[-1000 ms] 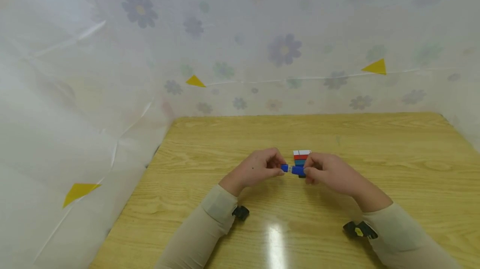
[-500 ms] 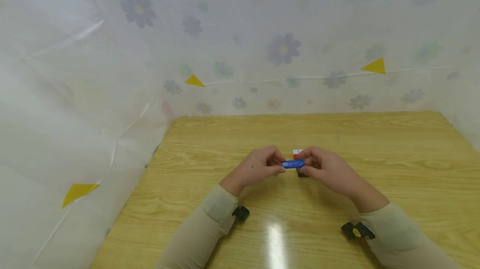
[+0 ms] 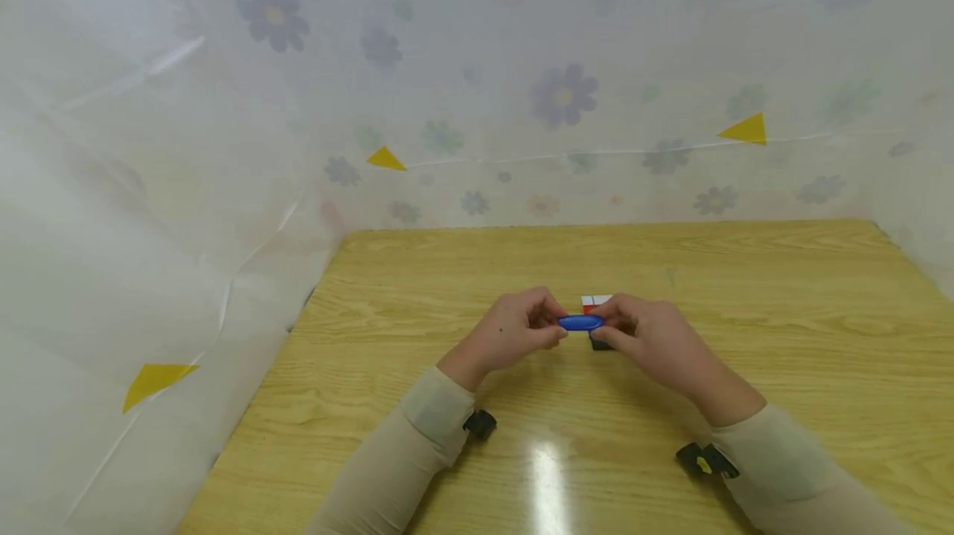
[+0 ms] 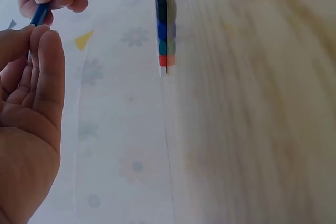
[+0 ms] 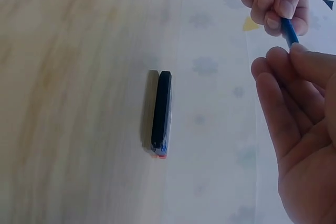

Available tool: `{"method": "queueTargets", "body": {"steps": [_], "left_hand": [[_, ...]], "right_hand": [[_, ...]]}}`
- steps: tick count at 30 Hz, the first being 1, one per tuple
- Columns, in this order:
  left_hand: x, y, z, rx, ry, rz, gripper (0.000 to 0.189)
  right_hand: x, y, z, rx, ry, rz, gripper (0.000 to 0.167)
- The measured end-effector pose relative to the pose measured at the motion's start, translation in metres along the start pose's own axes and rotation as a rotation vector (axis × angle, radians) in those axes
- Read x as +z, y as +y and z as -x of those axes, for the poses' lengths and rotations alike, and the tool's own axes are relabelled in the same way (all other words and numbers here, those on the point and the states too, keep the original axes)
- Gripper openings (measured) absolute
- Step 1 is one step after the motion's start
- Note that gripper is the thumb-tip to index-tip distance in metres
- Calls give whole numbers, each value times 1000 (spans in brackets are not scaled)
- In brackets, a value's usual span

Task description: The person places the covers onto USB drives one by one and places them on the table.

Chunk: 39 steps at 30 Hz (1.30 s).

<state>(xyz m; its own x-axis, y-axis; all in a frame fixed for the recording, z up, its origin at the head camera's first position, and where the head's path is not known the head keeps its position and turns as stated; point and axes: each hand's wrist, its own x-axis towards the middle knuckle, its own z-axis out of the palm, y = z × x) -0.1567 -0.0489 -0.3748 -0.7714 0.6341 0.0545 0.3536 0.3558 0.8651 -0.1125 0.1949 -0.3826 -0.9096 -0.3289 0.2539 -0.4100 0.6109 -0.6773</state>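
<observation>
Between both hands, above the wooden table, is a small blue USB flash drive (image 3: 580,322) with its cap fitted against the body. My left hand (image 3: 514,332) pinches its left end between thumb and fingertips. Thumb and fingers of my right hand (image 3: 659,349) pinch the other end. Just behind the right fingertips, a row of several flat sticks (image 3: 595,301) in white, red, blue and black lies on the table, partly hidden in the head view. The left wrist view shows this row (image 4: 163,30) with a teal stick too; the right wrist view shows mainly its black end stick (image 5: 161,111).
The wood-grain table (image 3: 447,270) extends around the hands. A pale flowered plastic curtain (image 3: 484,104) hangs behind it and along the left side, with yellow triangles (image 3: 745,130) on it. Black camera mounts (image 3: 480,424) sit at both wrists.
A second ago the metal connector showed between cap and body; the two parts have since come together. The drive has risen slightly and turned edge-on, and the right hand has shifted a little left.
</observation>
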Motion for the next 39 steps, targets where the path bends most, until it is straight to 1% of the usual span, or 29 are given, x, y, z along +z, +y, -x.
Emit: {"method": "queueTargets", "body": {"steps": [8, 14, 19, 22, 26, 32, 39], "left_hand": [[-1, 2, -1, 10, 9, 29, 8], [-3, 1, -3, 20, 8, 65, 8], [-5, 2, -4, 57, -8, 31, 8], [-5, 2, -4, 67, -19, 7, 10], [-3, 1, -4, 62, -21, -14, 11], [-2, 0, -2, 52, -3, -26, 13], [-1, 0, -2, 45, 3, 27, 19]], "right_hand": [[4, -1, -1, -69, 36, 22, 12], [4, -2, -3, -83, 47, 39, 12], [-3, -2, -3, -60, 53, 73, 18], [-9, 0, -2, -65, 62, 127, 22], [-12, 3, -2, -119, 73, 196, 23], [-10, 6, -2, -185, 107, 227, 16], [-8, 8, -2, -235, 164, 242, 16]]}}
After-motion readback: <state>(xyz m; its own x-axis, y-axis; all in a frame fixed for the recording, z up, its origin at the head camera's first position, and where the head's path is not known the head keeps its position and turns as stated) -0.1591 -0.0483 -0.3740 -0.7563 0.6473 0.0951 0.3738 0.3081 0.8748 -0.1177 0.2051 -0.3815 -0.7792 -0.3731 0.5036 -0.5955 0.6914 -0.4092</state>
